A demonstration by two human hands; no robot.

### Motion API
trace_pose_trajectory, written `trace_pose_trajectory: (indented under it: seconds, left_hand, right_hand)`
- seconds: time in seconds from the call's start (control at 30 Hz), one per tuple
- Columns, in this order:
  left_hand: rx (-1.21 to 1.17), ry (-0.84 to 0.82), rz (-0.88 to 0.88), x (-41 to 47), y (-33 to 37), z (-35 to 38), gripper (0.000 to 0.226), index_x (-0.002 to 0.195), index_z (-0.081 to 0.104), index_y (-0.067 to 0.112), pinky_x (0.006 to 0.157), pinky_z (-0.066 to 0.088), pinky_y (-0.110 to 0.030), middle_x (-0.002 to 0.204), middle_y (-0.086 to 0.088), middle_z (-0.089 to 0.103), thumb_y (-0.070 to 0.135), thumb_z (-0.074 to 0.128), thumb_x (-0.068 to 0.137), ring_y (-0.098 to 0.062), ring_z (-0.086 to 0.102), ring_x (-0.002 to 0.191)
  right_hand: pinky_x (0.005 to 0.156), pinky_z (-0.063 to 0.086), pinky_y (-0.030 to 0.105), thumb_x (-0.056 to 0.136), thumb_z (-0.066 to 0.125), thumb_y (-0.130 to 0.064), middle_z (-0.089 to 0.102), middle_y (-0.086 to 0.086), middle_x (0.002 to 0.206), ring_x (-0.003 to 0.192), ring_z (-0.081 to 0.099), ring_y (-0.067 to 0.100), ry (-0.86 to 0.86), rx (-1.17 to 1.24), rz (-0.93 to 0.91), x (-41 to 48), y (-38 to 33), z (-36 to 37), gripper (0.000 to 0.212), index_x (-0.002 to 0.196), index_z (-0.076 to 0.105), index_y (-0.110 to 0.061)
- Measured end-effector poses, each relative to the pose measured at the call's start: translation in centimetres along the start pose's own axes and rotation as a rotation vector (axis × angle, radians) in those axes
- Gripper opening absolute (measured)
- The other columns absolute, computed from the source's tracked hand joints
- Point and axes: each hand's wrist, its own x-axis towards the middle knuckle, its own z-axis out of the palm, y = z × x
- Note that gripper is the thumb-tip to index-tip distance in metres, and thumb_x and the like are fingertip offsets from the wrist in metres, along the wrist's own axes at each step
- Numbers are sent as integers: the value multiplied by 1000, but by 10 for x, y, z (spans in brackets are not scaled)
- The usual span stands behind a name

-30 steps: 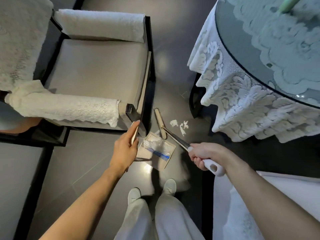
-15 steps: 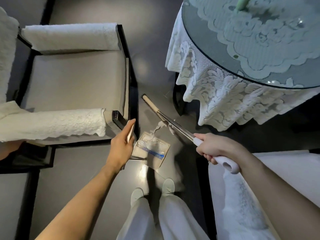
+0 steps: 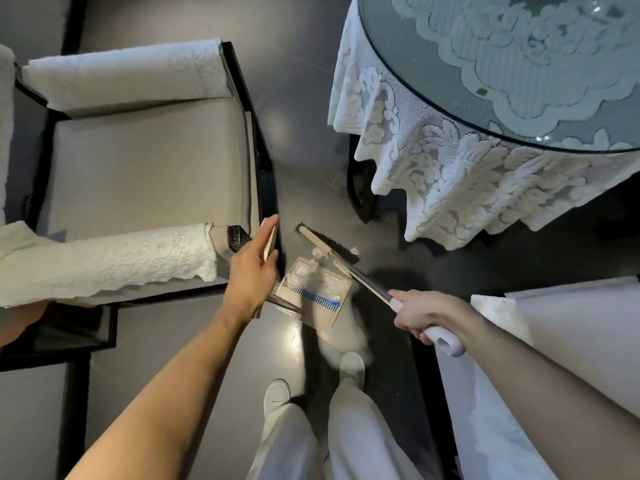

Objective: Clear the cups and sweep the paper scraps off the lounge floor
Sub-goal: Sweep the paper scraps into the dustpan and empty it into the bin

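White paper scraps [image 3: 317, 253] lay at the mouth of a beige dustpan [image 3: 313, 296] on the dark lounge floor [image 3: 298, 161], with more already inside it. The left hand [image 3: 251, 275] had its grip closed round the pan's upright handle. The right hand [image 3: 424, 315] was clenched on the broom [image 3: 327, 244]. No cups showed. A hard stroke could flick the light paper over the pan or under its lip. One stray scrap [image 3: 353, 251] beyond the bristles risked being missed.
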Motion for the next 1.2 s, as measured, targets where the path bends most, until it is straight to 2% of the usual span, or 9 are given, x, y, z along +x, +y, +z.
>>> trace_pose_trajectory:
  seconds: [0.23, 0.33, 0.4, 0.6, 0.67, 0.8, 0.9, 1.0, 1.2]
  left_hand:
    - [-17, -54, 91, 8, -4, -6, 65, 140, 36, 50, 101, 45, -39, 127, -1, 55, 5, 50, 95, -20, 55, 106]
    - [8, -142, 176, -2, -17, -18, 64, 142, 39, 44, 90, 28, 3, 126, 12, 50, 3, 51, 94, 2, 45, 104]
    - [12, -244, 239, -15, -25, -30, 64, 142, 39, 43, 84, 17, 12, 129, 21, 42, 2, 52, 94, 14, 35, 109]
    - [82, -431, 406, -61, -42, -60, 67, 138, 37, 52, 102, 44, -32, 132, 12, 53, 4, 53, 93, -18, 58, 109]
    - [100, -488, 475, -75, -46, -65, 66, 139, 38, 48, 107, 36, -19, 134, 16, 47, 3, 54, 93, -13, 52, 120]
    - [125, -546, 557, -107, -52, -70, 66, 138, 38, 49, 85, 19, 11, 131, 21, 43, 3, 54, 93, 16, 36, 111]
    - [138, -581, 593, -139, -55, -71, 66, 139, 36, 50, 97, 26, 1, 130, 22, 43, 5, 53, 94, 4, 45, 115]
    - [150, -619, 600, -174, -63, -73, 66, 137, 32, 54, 107, 41, -36, 136, 11, 50, 7, 52, 95, -23, 55, 118]
    - [130, -626, 647, -258, -89, -75, 68, 137, 31, 56, 102, 30, -25, 132, 21, 42, 7, 54, 95, -3, 41, 119]
  right_hand:
    - [45, 39, 22, 87, 43, -9, 51, 8, 66, 46, 42, 12, -102, 149, 13, -50, 1, 68, 77, 150, 16, -42]
    - [44, 40, 22, 87, 45, -10, 50, 5, 66, 46, 44, 12, -67, 156, 28, -78, -16, 114, 76, 151, 16, -39]
    - [43, 39, 20, 89, 46, -8, 47, 3, 65, 48, 44, 12, -50, 174, 19, -97, -28, 144, 70, 151, 21, -28]
    - [47, 41, 24, 88, 44, -5, 54, 6, 60, 47, 45, 14, 33, 503, 85, -139, -24, 223, 73, 152, 20, -30]
    - [44, 39, 23, 87, 43, -2, 53, 10, 62, 46, 43, 14, 52, 653, 104, -152, -17, 249, 73, 151, 23, -32]
    - [34, 31, 12, 89, 38, 4, 45, 7, 65, 28, 37, 6, 98, 888, 138, -182, -6, 298, 70, 148, 28, -33]
    - [32, 29, 10, 89, 36, 5, 43, 5, 66, 25, 34, 4, 125, 1007, 151, -207, 2, 333, 72, 148, 27, -34]
    - [32, 29, 10, 90, 36, 5, 42, 5, 69, 24, 35, 4, 148, 1065, 178, -230, 15, 370, 67, 144, 36, -35]
    - [33, 31, 12, 90, 39, 5, 45, 6, 63, 27, 36, 5, 161, 1071, 165, -272, 49, 460, 54, 130, 43, -31]
